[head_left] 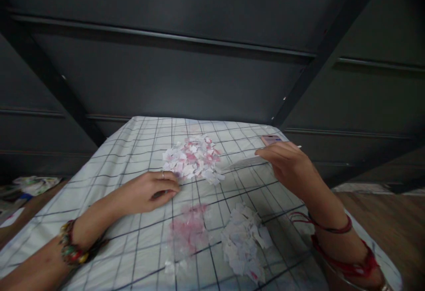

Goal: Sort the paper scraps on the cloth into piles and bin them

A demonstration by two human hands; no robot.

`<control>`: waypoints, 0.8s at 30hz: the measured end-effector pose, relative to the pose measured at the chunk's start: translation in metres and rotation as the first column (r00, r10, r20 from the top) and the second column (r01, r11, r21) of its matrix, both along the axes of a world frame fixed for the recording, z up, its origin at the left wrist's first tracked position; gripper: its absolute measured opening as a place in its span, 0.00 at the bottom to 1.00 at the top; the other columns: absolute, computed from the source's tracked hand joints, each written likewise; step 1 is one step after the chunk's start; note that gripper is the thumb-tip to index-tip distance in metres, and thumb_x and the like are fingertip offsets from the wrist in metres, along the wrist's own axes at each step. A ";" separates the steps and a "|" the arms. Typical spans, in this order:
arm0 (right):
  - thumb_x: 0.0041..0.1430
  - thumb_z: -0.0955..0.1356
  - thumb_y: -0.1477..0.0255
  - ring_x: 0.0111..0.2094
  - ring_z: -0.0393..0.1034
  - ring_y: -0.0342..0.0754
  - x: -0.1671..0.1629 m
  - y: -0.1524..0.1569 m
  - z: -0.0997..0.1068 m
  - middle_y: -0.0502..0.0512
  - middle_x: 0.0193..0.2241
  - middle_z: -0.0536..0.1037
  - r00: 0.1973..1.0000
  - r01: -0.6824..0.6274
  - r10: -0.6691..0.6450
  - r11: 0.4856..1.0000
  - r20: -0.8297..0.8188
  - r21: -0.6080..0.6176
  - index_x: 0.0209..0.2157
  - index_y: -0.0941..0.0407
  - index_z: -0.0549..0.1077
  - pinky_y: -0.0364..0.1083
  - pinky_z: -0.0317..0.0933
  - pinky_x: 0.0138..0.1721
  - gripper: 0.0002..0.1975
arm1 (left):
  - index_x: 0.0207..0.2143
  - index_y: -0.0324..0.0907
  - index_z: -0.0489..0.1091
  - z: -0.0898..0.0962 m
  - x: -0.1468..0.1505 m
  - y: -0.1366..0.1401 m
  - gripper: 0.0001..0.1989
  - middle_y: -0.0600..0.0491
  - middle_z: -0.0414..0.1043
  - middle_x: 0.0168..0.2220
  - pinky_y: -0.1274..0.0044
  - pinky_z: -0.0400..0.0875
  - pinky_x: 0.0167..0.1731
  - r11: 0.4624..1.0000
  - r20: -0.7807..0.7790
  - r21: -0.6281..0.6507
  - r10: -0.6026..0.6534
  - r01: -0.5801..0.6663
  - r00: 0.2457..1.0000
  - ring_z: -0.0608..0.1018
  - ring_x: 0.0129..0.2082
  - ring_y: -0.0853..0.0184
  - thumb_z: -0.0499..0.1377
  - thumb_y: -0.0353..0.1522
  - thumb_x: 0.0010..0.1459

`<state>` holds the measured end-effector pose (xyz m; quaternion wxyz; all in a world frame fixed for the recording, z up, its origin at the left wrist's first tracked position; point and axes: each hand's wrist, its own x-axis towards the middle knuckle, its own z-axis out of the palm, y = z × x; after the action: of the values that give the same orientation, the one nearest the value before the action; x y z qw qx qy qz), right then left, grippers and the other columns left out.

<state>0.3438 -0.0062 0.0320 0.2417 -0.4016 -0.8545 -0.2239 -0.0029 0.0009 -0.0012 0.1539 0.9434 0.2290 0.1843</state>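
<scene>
A mixed pile of white and pink scraps [194, 158], which look like torn paper, lies on the checked cloth. My left hand [154, 191] rests at its near left edge, fingers curled with the thumb close to them; whatever they hold, if anything, is hidden. Over the right side of the cloth, my right hand [287, 160] is closed on a thin white sheet [244, 162], whose far end slants down toward the pile. Nearer to me lie a patch of pink, clear-looking scraps [189, 229] and a heap of mostly white scraps [245, 242].
A phone [270, 140] lies behind my right hand. The white cloth with dark grid lines [129, 167] covers the surface. Dark panels [186, 74] rise behind it. Loose items [36, 185] lie below at the left, and brown floor [388, 220] shows at the right.
</scene>
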 end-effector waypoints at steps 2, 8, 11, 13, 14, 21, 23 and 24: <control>0.49 0.57 0.88 0.31 0.66 0.48 -0.001 0.002 -0.001 0.53 0.28 0.74 0.998 0.053 -0.053 0.998 0.034 0.016 0.36 0.56 0.71 0.47 0.57 0.36 0.19 | 0.36 0.39 0.72 0.000 0.000 0.000 0.12 0.50 0.73 0.35 0.79 0.71 0.36 1.000 -0.004 -0.002 0.002 -0.002 1.000 0.75 0.34 0.70 0.49 0.29 0.63; 0.49 0.57 0.88 0.33 0.67 0.49 -0.003 0.005 -0.002 0.54 0.29 0.75 0.995 0.090 -0.092 0.994 0.046 0.060 0.36 0.58 0.72 0.48 0.57 0.36 0.18 | 0.37 0.39 0.72 -0.002 -0.001 0.001 0.11 0.51 0.73 0.35 0.79 0.71 0.37 1.000 -0.010 -0.010 0.001 -0.001 1.000 0.75 0.35 0.70 0.50 0.29 0.63; 0.48 0.58 0.87 0.33 0.67 0.49 0.002 0.004 0.000 0.54 0.29 0.75 0.996 0.077 -0.080 0.991 0.031 0.111 0.36 0.58 0.71 0.47 0.58 0.37 0.18 | 0.36 0.39 0.72 -0.001 -0.001 0.001 0.11 0.51 0.73 0.35 0.79 0.71 0.37 1.000 -0.012 -0.002 -0.001 0.001 1.000 0.75 0.35 0.70 0.50 0.28 0.63; 0.48 0.58 0.87 0.34 0.68 0.50 0.005 0.004 0.001 0.54 0.29 0.75 0.996 0.078 -0.083 0.989 0.032 0.125 0.37 0.57 0.71 0.47 0.58 0.38 0.18 | 0.36 0.39 0.72 0.000 -0.001 0.001 0.11 0.51 0.73 0.35 0.80 0.71 0.37 1.000 -0.012 0.001 -0.002 0.002 1.000 0.75 0.35 0.70 0.49 0.28 0.63; 0.48 0.58 0.87 0.34 0.68 0.49 0.007 0.004 0.001 0.54 0.29 0.75 0.996 0.080 -0.086 0.990 0.039 0.119 0.36 0.57 0.71 0.47 0.58 0.38 0.18 | 0.36 0.39 0.72 0.000 0.000 0.001 0.11 0.51 0.73 0.35 0.80 0.71 0.37 1.000 -0.012 0.003 -0.002 0.002 1.000 0.75 0.35 0.70 0.50 0.28 0.63; 0.47 0.57 0.88 0.34 0.69 0.50 0.006 0.007 -0.003 0.55 0.30 0.77 0.992 0.115 -0.117 0.992 0.047 0.048 0.36 0.57 0.71 0.47 0.59 0.37 0.20 | 0.36 0.39 0.72 0.000 0.001 0.001 0.11 0.51 0.73 0.35 0.80 0.71 0.37 1.000 -0.017 0.013 0.006 -0.006 1.000 0.75 0.35 0.70 0.49 0.29 0.63; 0.48 0.57 0.88 0.36 0.70 0.50 0.007 0.007 -0.003 0.56 0.31 0.77 0.993 0.111 -0.112 0.992 0.024 0.058 0.37 0.57 0.71 0.48 0.59 0.38 0.20 | 0.35 0.39 0.72 0.000 0.001 0.001 0.11 0.51 0.73 0.35 0.80 0.71 0.37 1.000 -0.017 0.014 0.005 -0.005 1.000 0.75 0.35 0.70 0.49 0.29 0.63; 0.48 0.57 0.87 0.37 0.70 0.51 0.009 0.006 -0.002 0.55 0.31 0.77 0.995 0.100 -0.101 0.993 0.011 0.065 0.37 0.57 0.71 0.48 0.59 0.38 0.19 | 0.35 0.39 0.72 0.000 0.000 0.001 0.11 0.51 0.73 0.35 0.80 0.70 0.37 1.000 -0.016 0.015 0.006 -0.006 1.000 0.75 0.35 0.70 0.49 0.29 0.63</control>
<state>0.3526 0.0001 0.0300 0.2369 -0.4343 -0.8273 -0.2662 -0.0025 0.0021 -0.0014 0.1445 0.9453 0.2315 0.1786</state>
